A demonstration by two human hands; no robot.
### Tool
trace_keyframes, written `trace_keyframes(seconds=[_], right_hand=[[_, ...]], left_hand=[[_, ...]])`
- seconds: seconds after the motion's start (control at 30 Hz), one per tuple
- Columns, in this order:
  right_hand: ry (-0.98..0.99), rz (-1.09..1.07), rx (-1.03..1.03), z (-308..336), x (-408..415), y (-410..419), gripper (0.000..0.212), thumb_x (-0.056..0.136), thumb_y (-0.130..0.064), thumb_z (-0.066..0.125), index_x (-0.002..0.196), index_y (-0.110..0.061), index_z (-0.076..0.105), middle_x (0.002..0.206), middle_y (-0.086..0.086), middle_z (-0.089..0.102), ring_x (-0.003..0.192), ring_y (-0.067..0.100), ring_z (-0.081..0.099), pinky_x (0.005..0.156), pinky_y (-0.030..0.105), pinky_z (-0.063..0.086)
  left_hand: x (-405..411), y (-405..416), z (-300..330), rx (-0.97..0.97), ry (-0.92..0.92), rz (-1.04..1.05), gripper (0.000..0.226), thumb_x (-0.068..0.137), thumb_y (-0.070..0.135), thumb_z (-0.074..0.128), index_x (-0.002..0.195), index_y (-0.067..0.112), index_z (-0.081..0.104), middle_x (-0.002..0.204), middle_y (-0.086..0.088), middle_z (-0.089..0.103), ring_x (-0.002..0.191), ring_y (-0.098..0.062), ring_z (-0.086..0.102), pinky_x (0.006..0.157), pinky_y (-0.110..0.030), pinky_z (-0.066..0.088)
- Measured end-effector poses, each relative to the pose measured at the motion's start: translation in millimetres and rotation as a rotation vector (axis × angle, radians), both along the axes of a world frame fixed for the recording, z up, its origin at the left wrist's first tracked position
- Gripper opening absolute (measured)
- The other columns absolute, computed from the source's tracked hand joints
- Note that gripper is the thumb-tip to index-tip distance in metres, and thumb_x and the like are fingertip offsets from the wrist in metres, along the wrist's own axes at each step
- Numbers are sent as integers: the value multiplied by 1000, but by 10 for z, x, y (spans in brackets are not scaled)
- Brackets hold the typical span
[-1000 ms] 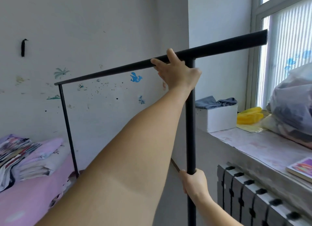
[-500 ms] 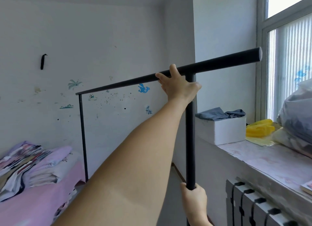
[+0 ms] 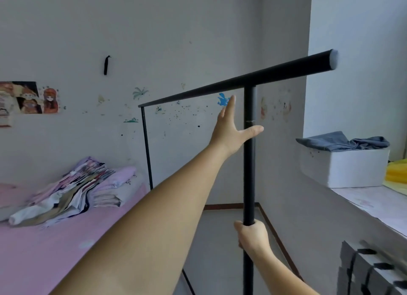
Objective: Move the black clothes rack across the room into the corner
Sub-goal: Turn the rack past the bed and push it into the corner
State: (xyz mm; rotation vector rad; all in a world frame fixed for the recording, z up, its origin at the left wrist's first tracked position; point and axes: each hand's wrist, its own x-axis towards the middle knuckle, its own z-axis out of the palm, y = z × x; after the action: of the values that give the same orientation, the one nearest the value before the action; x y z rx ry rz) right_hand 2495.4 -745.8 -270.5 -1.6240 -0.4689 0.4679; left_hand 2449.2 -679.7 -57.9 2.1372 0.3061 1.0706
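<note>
Since a moment ago the left hand [image 3: 233,129] has come off the top bar of the black clothes rack [image 3: 249,154] and dropped below it; its grip is now spread wide, fingers pointing up, thumb just crossing the near upright, holding nothing. The right hand [image 3: 253,236] stays closed around that same upright, lower down, so the rack is steadied by one hand only.

The rack stands close to the wall corner [image 3: 259,140]: its near upright lines up almost with the corner, its top bar runs left along the sticker-marked wall, and its far upright rises beside the end of the bed [image 3: 55,250]. The white box [image 3: 352,167] on the windowsill sits right of the rack, apart from it.

Judging from this, the carry across the room looks essentially done. What remains is probably a final nudge into place and letting go with the right hand; the feet are mostly hidden, so whether it sits flat cannot be told.
</note>
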Motion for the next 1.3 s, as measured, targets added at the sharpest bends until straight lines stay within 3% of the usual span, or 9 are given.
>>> trace_keyframes(seconds=[0.1,0.17,0.27,0.43,0.53,0.73,1.03,1.3], right_hand=[[-3,37,-48,36,90,102,10,79,-8,56,72,-10,51,56,5,52,47,17,49,46,25,42],[-6,49,-70,36,134,175,8,79,-8,56,73,-11,52,56,5,54,47,16,50,47,25,42],[-8,44,-75,29,189,289,9,78,-8,54,71,-11,51,56,5,53,47,16,49,45,24,40],[-14,100,-121,57,301,505,5,80,-8,54,75,-9,52,57,7,57,47,17,51,45,24,39],[-4,136,-148,83,370,649,2,80,-8,55,81,-7,54,56,7,58,46,16,52,44,23,38],[5,135,-171,97,567,1017,15,82,-9,56,96,-3,57,62,10,60,49,17,53,46,24,37],[-37,87,-143,44,961,1764,8,83,-14,56,80,-6,57,57,8,60,46,16,51,46,25,38],[-25,67,-119,32,1330,2523,10,84,-12,56,76,-14,51,57,8,57,46,16,50,46,25,41]], left_hand=[[-23,139,-186,-55,116,-78,63,82,37,64,138,30,36,135,-7,50,129,-23,46,105,-41,42],[-13,173,-235,-81,161,-91,52,84,29,63,132,27,43,115,-8,60,111,-24,58,92,-45,53],[41,211,-293,-121,218,-102,52,84,19,62,129,29,40,109,-9,62,100,-27,64,83,-47,57],[131,355,-439,-168,197,-53,52,84,12,62,129,27,39,108,-11,62,97,-27,63,80,-41,57],[173,496,-575,-211,214,-49,48,85,12,61,126,25,41,106,-9,60,99,-27,62,79,-40,57],[390,840,-702,-202,175,-9,36,87,18,59,121,19,47,103,-8,61,97,-25,61,80,-39,58],[809,1665,-734,-181,189,-68,42,88,20,59,128,21,44,110,-15,60,103,-30,61,82,-45,58],[1199,2488,-749,-165,198,-96,48,87,23,60,132,26,41,109,-9,60,102,-26,61,75,-36,60]])
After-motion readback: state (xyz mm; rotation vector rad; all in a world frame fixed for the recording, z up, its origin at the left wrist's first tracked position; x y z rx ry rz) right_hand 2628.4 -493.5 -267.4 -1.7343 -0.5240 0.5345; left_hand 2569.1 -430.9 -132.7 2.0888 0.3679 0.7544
